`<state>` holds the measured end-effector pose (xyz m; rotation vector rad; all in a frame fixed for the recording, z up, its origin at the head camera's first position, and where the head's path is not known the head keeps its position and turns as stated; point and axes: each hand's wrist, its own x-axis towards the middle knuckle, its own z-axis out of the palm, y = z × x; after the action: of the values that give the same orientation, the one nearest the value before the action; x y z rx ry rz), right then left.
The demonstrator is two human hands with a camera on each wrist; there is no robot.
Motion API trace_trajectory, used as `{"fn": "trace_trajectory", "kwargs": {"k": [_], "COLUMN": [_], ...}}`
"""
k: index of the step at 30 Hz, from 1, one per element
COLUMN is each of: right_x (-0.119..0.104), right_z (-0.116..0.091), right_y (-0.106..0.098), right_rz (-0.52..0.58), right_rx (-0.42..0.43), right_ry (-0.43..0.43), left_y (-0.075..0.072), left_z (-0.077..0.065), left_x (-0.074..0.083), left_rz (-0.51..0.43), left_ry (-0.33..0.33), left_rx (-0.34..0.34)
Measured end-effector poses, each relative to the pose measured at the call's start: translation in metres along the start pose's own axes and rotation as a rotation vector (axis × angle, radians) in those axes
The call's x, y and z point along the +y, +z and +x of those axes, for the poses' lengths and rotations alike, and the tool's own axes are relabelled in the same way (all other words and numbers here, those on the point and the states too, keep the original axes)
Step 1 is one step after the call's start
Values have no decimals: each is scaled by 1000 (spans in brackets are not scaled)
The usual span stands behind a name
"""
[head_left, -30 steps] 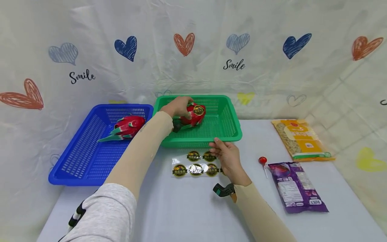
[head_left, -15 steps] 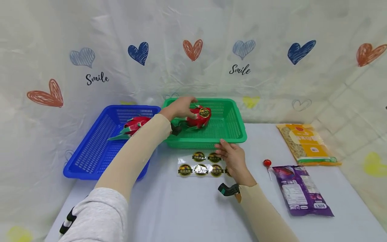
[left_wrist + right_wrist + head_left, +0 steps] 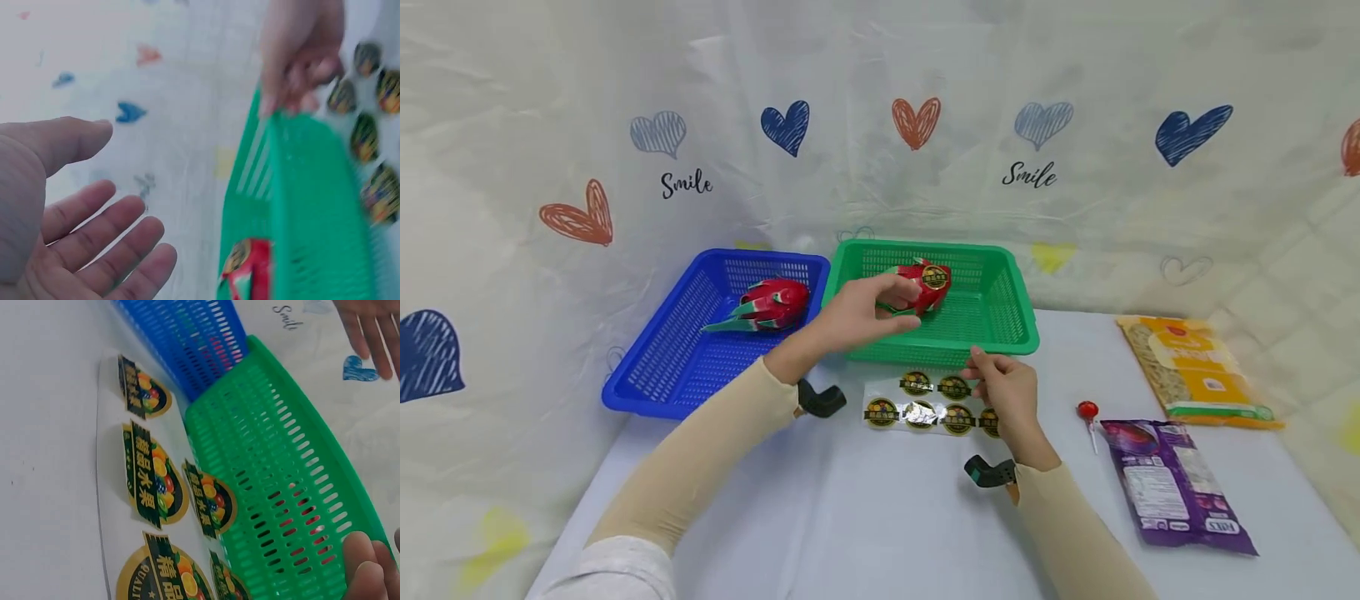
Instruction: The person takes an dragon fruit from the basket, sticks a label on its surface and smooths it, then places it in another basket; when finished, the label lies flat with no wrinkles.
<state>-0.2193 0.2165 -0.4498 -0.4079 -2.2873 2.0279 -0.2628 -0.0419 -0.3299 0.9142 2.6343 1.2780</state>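
Dragon fruit [image 3: 934, 300] w/ a round black-&-gold label [image 3: 935, 277] lies in the green basket [image 3: 977, 315], just beyond the left grip [image 3: 863, 313]. From the head view those fingers hide its leafy end; left-wrist view shows hand & fruit apart. Left grip's empty, fingers loosely extended, thumb held away. Right grip [image 3: 1011, 392] pinches the basket's near rim btwn thumb & fingers; fruit's inside, further back & to the left of it.

Sticker sheet [image 3: 155, 478] sits on the worktop [image 3: 880, 517] right in front of the basket. Right-wrist view gives the writing up close: 精品水果 on the ribbons, plus "QUALI" on one gold ring, cut off at the edge. Same view shows the fruit's red only thru the basket slots; left-wrist shows label & skin past the rim, blurred.

2nd dragon fruit [image 3: 778, 302] lies in the blue basket [image 3: 711, 367] alongside. Head view alone has the lollipop [image 3: 1087, 410], purple bag [image 3: 1174, 492] & yellow bag [image 3: 1202, 371] off to the right, their small print unreadable from here. Backdrop [image 3: 850, 192] says "Smile" twice, amid hearts.
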Motion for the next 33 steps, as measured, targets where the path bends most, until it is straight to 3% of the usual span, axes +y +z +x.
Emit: {"fn": "trace_trajectory", "kwargs": {"k": [4, 9, 14, 19, 22, 25, 28, 33], "right_x": [0, -2, -12, -25, -37, -51, -64, -85], "right_z": [1, 1, 0, 3, 5, 6, 9, 15], "right_y": [4, 15, 30, 51, 65, 80, 95, 123], "right_rz": [-78, -199, -302, -443, -489, -519, -566, -648], "right_rx": [31, 21, -20, -57, -99, -162, -233, -328], "right_ry": [-116, -286, -462, -610, -645, -650, -664, -705], "left_y": [23, 50, 68, 70, 65, 55, 46, 34], "left_z": [-42, -97, -150, -196, -215, -229, -238, -246], "left_x": [-2, -19, -43, -68, -80, -88, -93, -100], "left_rz": [-77, -181, -279, -419, -535, -657, -755, -907], "left_ry": [11, -40, -187, -397, -495, -541, -553, -533], "left_rx": [-6, 50, 160, 290, 395, 521, 622, 700]}}
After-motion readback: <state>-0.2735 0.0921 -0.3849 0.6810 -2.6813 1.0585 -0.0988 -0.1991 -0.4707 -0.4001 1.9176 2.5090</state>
